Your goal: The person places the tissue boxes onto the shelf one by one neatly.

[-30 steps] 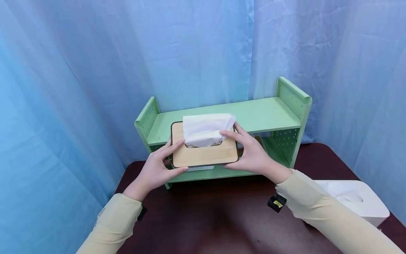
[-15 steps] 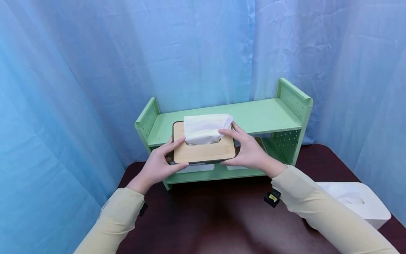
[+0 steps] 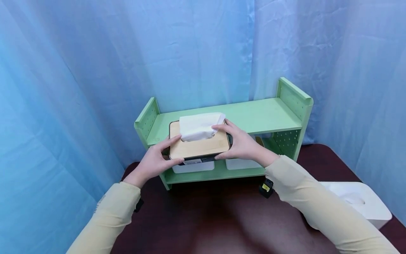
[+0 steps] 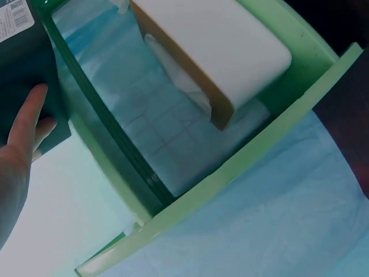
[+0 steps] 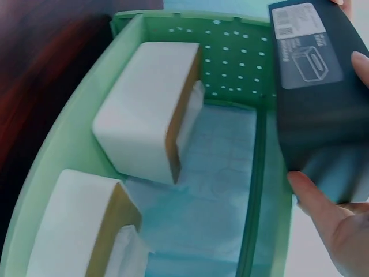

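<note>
Both hands hold a tissue box [image 3: 200, 148] with a pale wooden lid, dark sides and a white tissue [image 3: 196, 128] sticking out of its slot. My left hand [image 3: 153, 160] grips its left end and my right hand [image 3: 242, 144] its right end, index fingers on top and thumbs at the near lower edge. In the head view the box overlaps the front of the green shelf's [image 3: 253, 113] upper board, its lid tilted toward me. A printed label [image 5: 311, 57] shows on its dark side in the right wrist view.
On the lower shelf sit two white tissue boxes with wooden lids, a nearer one [image 5: 69, 225] and a farther one [image 5: 144, 104] in the right wrist view. Another white tissue box [image 3: 371, 204] stands on the dark table [image 3: 215, 218] at right. Blue curtains [image 3: 203, 53] hang behind.
Both hands have carried the tissue box slightly left and up in the head view. Its lid has tipped flatter, exposing more of the near side and the white boxes below.
</note>
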Action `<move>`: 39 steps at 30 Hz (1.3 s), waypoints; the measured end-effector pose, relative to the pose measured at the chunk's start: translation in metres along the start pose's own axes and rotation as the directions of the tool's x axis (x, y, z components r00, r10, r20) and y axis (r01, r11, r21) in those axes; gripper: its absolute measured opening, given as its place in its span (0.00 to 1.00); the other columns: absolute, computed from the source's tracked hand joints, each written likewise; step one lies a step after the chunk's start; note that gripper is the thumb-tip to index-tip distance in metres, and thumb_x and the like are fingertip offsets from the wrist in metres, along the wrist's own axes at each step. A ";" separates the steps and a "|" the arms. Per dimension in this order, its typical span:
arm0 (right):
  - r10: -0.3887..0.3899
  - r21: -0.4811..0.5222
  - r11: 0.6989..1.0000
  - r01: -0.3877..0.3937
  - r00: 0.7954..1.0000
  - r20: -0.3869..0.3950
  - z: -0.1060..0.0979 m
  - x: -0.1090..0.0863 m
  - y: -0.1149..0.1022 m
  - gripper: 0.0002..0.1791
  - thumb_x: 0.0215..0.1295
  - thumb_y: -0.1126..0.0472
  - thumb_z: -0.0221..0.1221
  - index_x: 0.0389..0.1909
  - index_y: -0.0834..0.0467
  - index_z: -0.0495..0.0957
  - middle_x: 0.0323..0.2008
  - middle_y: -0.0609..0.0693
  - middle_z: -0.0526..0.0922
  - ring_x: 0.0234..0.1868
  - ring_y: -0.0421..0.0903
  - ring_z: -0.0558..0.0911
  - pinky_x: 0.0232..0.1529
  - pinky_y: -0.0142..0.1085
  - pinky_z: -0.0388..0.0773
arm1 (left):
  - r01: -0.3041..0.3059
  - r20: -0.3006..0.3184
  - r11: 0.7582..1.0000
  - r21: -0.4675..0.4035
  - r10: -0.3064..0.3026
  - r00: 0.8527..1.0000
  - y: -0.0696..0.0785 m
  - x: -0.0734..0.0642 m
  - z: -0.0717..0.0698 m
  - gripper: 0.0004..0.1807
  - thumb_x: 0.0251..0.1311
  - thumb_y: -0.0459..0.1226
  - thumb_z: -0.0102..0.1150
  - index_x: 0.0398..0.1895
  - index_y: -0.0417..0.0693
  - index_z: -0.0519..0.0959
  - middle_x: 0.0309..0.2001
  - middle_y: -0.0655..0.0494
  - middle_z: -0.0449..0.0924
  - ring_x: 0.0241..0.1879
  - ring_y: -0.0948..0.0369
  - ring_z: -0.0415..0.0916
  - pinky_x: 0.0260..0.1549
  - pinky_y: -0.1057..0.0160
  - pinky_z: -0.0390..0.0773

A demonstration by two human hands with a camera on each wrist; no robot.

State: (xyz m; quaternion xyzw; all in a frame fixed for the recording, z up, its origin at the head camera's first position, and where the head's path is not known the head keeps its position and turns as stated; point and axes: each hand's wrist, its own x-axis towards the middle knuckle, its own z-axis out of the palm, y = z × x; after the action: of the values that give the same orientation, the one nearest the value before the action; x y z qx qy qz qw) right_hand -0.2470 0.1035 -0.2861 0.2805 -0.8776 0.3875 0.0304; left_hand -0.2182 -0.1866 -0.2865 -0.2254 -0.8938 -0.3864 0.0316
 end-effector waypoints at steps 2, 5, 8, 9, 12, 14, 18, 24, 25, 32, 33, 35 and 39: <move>0.016 0.010 1.000 -0.016 0.999 0.030 -0.004 0.006 -0.003 0.49 0.42 0.52 0.75 0.69 0.49 0.62 0.75 0.59 0.42 0.75 0.59 0.45 0.65 0.60 0.57 | 0.043 0.027 0.999 0.022 -0.043 0.999 0.003 0.004 -0.008 0.40 0.54 0.41 0.67 0.71 0.55 0.61 0.73 0.45 0.53 0.65 0.48 0.64 0.48 0.55 0.78; 0.045 0.027 0.999 -0.047 0.996 0.075 -0.008 0.014 -0.007 0.50 0.44 0.50 0.74 0.70 0.48 0.60 0.75 0.56 0.45 0.75 0.55 0.43 0.68 0.57 0.52 | 0.109 0.077 0.993 0.049 -0.112 0.991 0.007 0.011 -0.021 0.40 0.55 0.44 0.66 0.71 0.58 0.60 0.72 0.46 0.55 0.64 0.47 0.65 0.50 0.54 0.75; 0.075 0.035 0.996 -0.079 0.991 0.111 -0.012 0.022 -0.010 0.50 0.47 0.50 0.72 0.71 0.49 0.58 0.74 0.54 0.50 0.74 0.54 0.50 0.68 0.54 0.54 | 0.158 0.132 0.986 0.045 -0.163 0.978 0.009 0.018 -0.031 0.40 0.56 0.45 0.65 0.72 0.60 0.59 0.72 0.45 0.54 0.64 0.45 0.66 0.49 0.54 0.75; 0.086 0.041 0.995 -0.091 0.989 0.118 -0.013 0.024 -0.011 0.50 0.48 0.51 0.72 0.71 0.49 0.58 0.73 0.54 0.52 0.72 0.54 0.54 0.67 0.53 0.56 | 0.168 0.148 0.985 0.043 -0.172 0.974 0.010 0.021 -0.034 0.40 0.57 0.45 0.64 0.72 0.60 0.58 0.73 0.45 0.53 0.64 0.44 0.66 0.49 0.54 0.75; 0.118 0.063 0.990 -0.126 0.986 0.121 -0.015 0.032 -0.012 0.48 0.50 0.52 0.71 0.71 0.49 0.57 0.71 0.54 0.57 0.64 0.54 0.66 0.62 0.50 0.65 | 0.191 0.179 0.981 0.020 -0.192 0.965 0.009 0.029 -0.040 0.39 0.59 0.45 0.62 0.73 0.58 0.58 0.73 0.43 0.51 0.64 0.43 0.66 0.50 0.54 0.76; 0.142 0.085 0.985 -0.151 0.984 0.110 -0.016 0.037 -0.012 0.46 0.51 0.52 0.70 0.71 0.48 0.58 0.71 0.54 0.57 0.60 0.54 0.70 0.58 0.47 0.69 | 0.209 0.189 0.978 -0.005 -0.204 0.961 0.009 0.036 -0.044 0.38 0.60 0.44 0.61 0.73 0.57 0.57 0.73 0.43 0.50 0.63 0.44 0.67 0.49 0.55 0.77; 0.188 0.144 0.969 -0.200 0.978 0.095 -0.017 0.047 -0.011 0.42 0.55 0.54 0.68 0.70 0.50 0.60 0.72 0.56 0.55 0.60 0.54 0.72 0.51 0.43 0.77 | 0.254 0.207 0.966 -0.045 -0.240 0.949 0.008 0.047 -0.048 0.37 0.62 0.42 0.59 0.73 0.55 0.56 0.74 0.40 0.46 0.63 0.46 0.67 0.48 0.57 0.79; 0.256 0.158 0.951 -0.267 0.963 0.089 -0.016 0.062 -0.014 0.39 0.57 0.56 0.66 0.70 0.49 0.61 0.71 0.58 0.56 0.59 0.55 0.74 0.44 0.42 0.81 | 0.294 0.231 0.956 0.004 -0.287 0.929 0.011 0.060 -0.052 0.36 0.66 0.43 0.54 0.74 0.53 0.53 0.74 0.39 0.43 0.68 0.46 0.58 0.49 0.54 0.78; 0.266 0.147 0.950 -0.276 0.960 0.084 -0.016 0.064 -0.015 0.39 0.57 0.57 0.66 0.70 0.49 0.61 0.71 0.58 0.56 0.59 0.56 0.74 0.43 0.42 0.81 | 0.302 0.232 0.953 0.009 -0.295 0.927 0.011 0.062 -0.052 0.35 0.66 0.42 0.54 0.74 0.53 0.53 0.74 0.39 0.42 0.68 0.46 0.59 0.49 0.54 0.78; 0.324 0.100 0.940 -0.327 0.945 0.045 -0.011 0.076 -0.024 0.39 0.58 0.59 0.65 0.70 0.49 0.61 0.70 0.60 0.58 0.57 0.56 0.75 0.40 0.43 0.81 | 0.337 0.190 0.941 0.043 -0.339 0.922 0.012 0.070 -0.057 0.33 0.68 0.40 0.52 0.73 0.48 0.55 0.74 0.37 0.44 0.67 0.45 0.61 0.48 0.54 0.78; 0.328 0.094 0.939 -0.330 0.944 0.037 -0.010 0.078 -0.024 0.38 0.58 0.60 0.65 0.70 0.49 0.61 0.70 0.61 0.59 0.55 0.56 0.77 0.39 0.42 0.81 | 0.339 0.178 0.939 0.052 -0.343 0.922 0.011 0.070 -0.058 0.32 0.68 0.40 0.52 0.73 0.48 0.55 0.73 0.37 0.45 0.66 0.45 0.62 0.48 0.53 0.79; 0.333 0.087 0.939 -0.334 0.943 0.022 -0.008 0.081 -0.024 0.38 0.59 0.60 0.65 0.70 0.49 0.61 0.69 0.62 0.60 0.52 0.56 0.78 0.37 0.41 0.81 | 0.348 0.151 0.935 0.064 -0.353 0.923 0.010 0.071 -0.058 0.32 0.68 0.40 0.52 0.73 0.47 0.56 0.73 0.37 0.47 0.65 0.45 0.63 0.48 0.53 0.79; 0.332 0.093 0.940 -0.330 0.943 -0.006 -0.003 0.085 -0.023 0.38 0.59 0.62 0.64 0.70 0.50 0.60 0.67 0.62 0.62 0.50 0.57 0.79 0.35 0.40 0.82 | 0.365 0.092 0.929 0.065 -0.370 0.924 0.007 0.073 -0.057 0.31 0.67 0.41 0.52 0.71 0.45 0.59 0.72 0.37 0.51 0.64 0.46 0.65 0.49 0.52 0.78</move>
State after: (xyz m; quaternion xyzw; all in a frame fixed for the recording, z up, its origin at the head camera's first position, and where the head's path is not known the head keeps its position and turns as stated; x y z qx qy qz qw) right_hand -0.3071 0.0532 -0.2450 0.1261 -0.8935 0.4294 -0.0384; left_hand -0.2868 -0.1946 -0.2251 -0.0725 -0.9295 -0.3522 -0.0822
